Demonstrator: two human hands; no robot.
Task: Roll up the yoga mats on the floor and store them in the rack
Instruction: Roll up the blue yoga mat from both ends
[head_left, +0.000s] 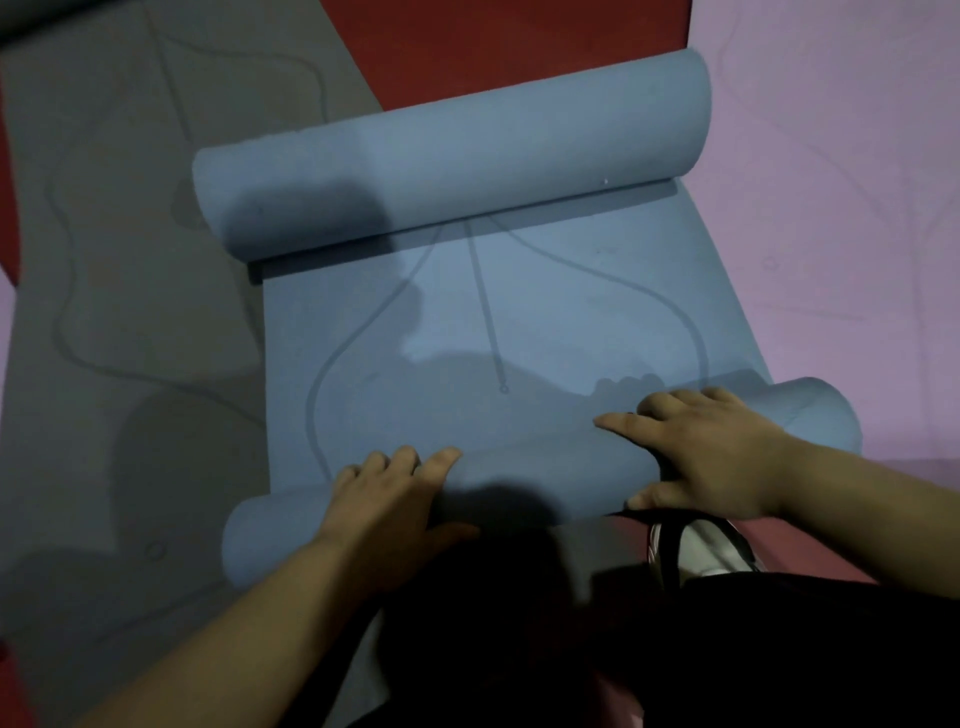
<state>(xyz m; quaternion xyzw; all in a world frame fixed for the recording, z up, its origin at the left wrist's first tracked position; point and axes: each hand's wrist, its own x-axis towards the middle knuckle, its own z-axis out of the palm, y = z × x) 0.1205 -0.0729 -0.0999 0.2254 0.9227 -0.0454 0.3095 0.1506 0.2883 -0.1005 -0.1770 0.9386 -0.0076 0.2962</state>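
At the left a grey mat (130, 234) lay flat on the red floor (493, 47), not yet rolled. Beside it was the blue mat (519, 322), and the step in hand, as I judge it, was the rolling of this one. Its near end was already made into a near roll (545, 467), which lay across just in front of the person.

The left hand (395, 504) rested on the left part of this roll. Its fingers (410, 460) were laid over the top, released and pressing, not grasping, and the thumb lay along the near side.

In the middle, the flat part of the blue mat lay between the near roll and a far roll (452, 156), a curl at the other end.

The right hand (717, 452) pressed the right part of the near roll with one finger stretched to the left. The light was dim, so its other fingers seemed only bent over the top, not clenched. At the far right lay a pink mat (831, 182).

The next move probably calls for an even push forward from both palms, so the roll stays tight and straight, and for dealing with the far curl. The rack was not in view.
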